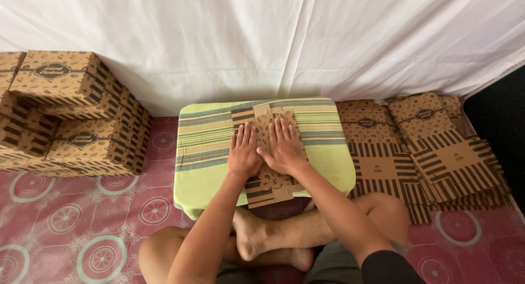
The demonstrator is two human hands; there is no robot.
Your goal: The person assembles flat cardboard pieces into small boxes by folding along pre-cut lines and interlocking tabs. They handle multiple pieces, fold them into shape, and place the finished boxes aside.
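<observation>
Your left hand (244, 152) and right hand (283, 147) both lay flat, fingers spread, pressing the flat box blank (267, 180), gripping nothing. The blank sat mid-cushion (205, 147), directly under your palms, long axis running away from you; neither hand was nearer. Your palms hid its middle, so I couldn't make out any fold lines there. Folded boxes (82, 114) were stacked left, flat blanks (426, 152) right.

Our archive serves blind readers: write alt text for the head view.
Left hand and right hand press a flat brown patterned cardboard box blank onto a green striped cloth-covered table; assembled boxes left, flat blanks right.
</observation>
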